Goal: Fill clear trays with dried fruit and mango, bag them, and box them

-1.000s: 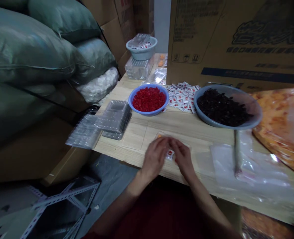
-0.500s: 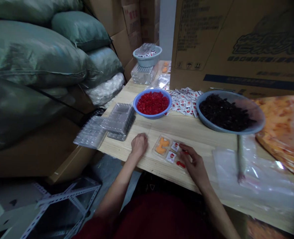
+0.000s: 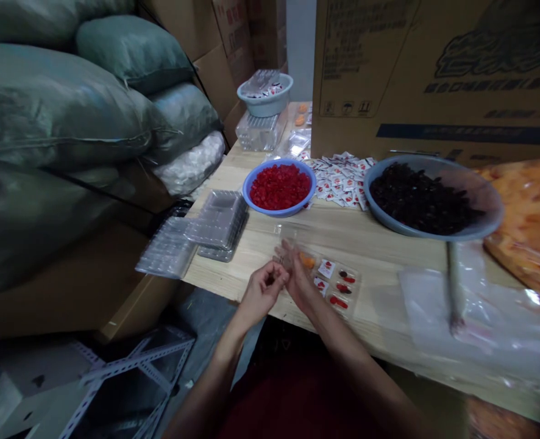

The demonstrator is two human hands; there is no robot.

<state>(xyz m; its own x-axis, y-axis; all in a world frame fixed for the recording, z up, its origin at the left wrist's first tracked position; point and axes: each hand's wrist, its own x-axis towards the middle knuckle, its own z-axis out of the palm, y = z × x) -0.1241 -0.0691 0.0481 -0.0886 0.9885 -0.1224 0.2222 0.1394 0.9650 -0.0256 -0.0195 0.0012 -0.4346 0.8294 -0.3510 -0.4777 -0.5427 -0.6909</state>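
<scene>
In the middle of the table, my left hand (image 3: 264, 286) is curled in a pinch; whatever it may hold is hidden. My right hand (image 3: 300, 281) lies against its fingertips, with blurred fingers stretched out over the tray's left side. Beneath and beside it sits a clear plastic compartment tray (image 3: 356, 281). Orange pieces (image 3: 307, 261) fill its left part, partly covered by my right hand. Two printed white sachets (image 3: 327, 268) occupy the middle, and red pieces (image 3: 338, 302) with dark pieces (image 3: 344, 274) lie in the small right compartments.
Behind the tray stand a blue bowl of red pieces (image 3: 248, 198), a heap of sachets (image 3: 343, 177) and a larger bowl of dark pieces (image 3: 389, 227). Stacked clear trays (image 3: 217, 222) lie left. Plastic bags (image 3: 434, 311) cover the right; a large carton (image 3: 356, 134) stands behind.
My right hand has moved left from the tray's right compartments to meet my left hand. My left hand has shifted slightly right and down. Dark pieces now show beside the red ones.
</scene>
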